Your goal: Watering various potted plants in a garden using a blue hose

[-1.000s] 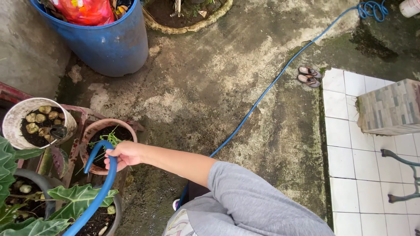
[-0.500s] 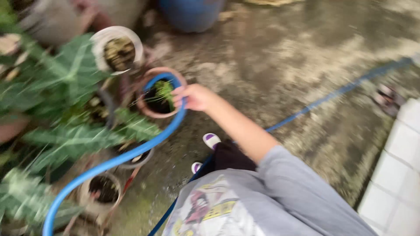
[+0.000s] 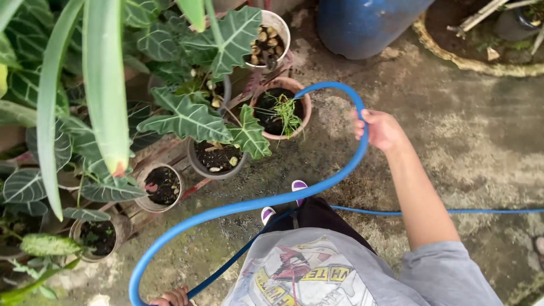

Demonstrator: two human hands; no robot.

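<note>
One blue hose (image 3: 294, 195) loops between two fists: right hand (image 3: 378, 129) clamped around it beside five pots, left hand (image 3: 170, 297) gripping its lower end.

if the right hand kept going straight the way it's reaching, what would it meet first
Probably the terracotta pot with the thin green sprout. The right hand, gripping the blue hose, points left toward it, though the height difference is unclear.
</note>
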